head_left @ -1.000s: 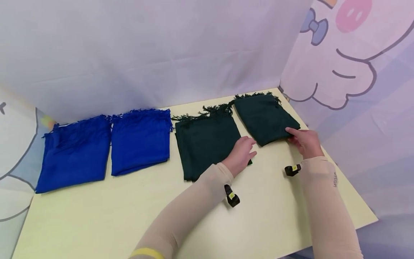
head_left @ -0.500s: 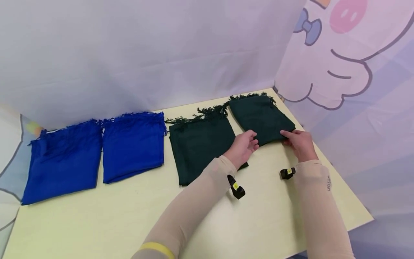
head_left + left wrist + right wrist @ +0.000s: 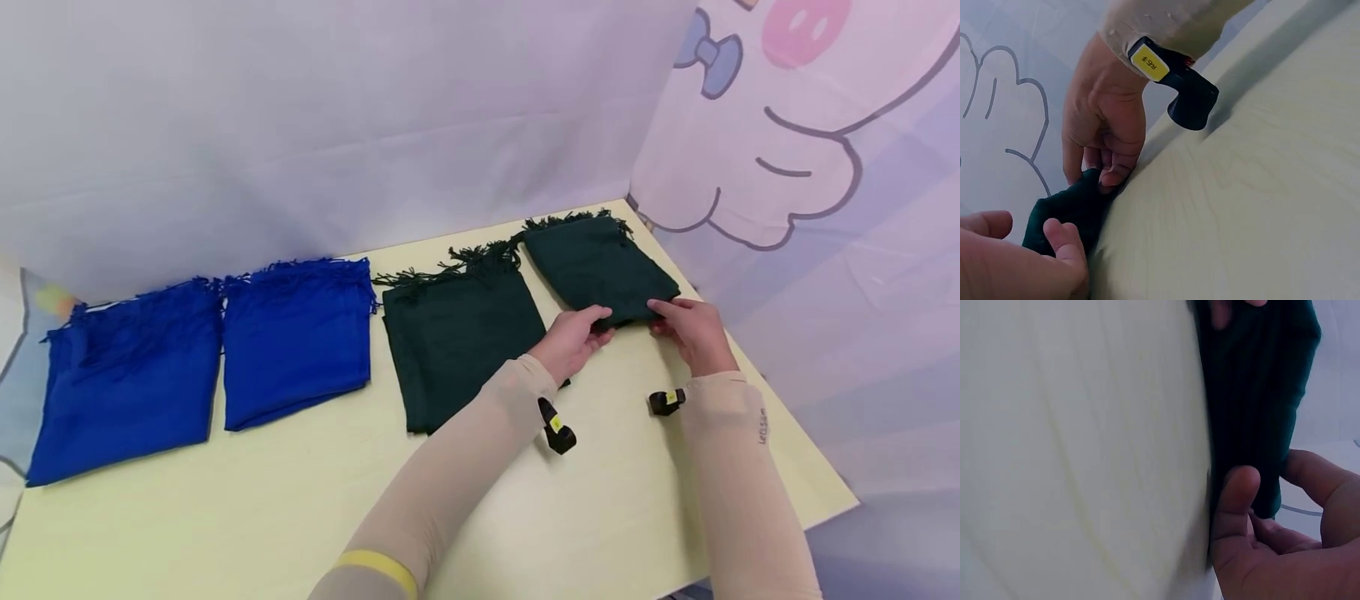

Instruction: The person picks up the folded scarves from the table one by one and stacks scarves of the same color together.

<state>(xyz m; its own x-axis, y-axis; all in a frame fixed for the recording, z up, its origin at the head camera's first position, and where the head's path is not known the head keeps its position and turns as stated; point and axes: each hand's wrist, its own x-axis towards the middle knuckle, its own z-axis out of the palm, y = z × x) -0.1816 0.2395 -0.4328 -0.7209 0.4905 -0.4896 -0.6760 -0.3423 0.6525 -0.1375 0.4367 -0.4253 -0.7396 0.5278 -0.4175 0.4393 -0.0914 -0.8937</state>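
A folded dark green scarf [image 3: 588, 262] with a fringed far edge lies at the table's back right. My right hand [image 3: 696, 335] pinches its near right corner, thumb above and fingers below. My left hand [image 3: 572, 340] is at the near left corner, with its thumb over the cloth and the other fingers low at the edge. The right wrist view shows the scarf's folded layers [image 3: 1254, 394] between both hands. Left of it lies a second folded dark green scarf [image 3: 472, 333], partly covered by my left forearm.
Two folded blue scarves, a nearer-to-middle one [image 3: 298, 342] and an outer one [image 3: 131, 383], lie to the left in the same row. The pale table [image 3: 247, 525] meets a curtain [image 3: 337, 125] behind and a cartoon-printed one [image 3: 817, 192] at right.
My left hand has moved right to the green scarf's near edge and taken hold there. My right hand stays at its corner. The view has shifted slightly right.
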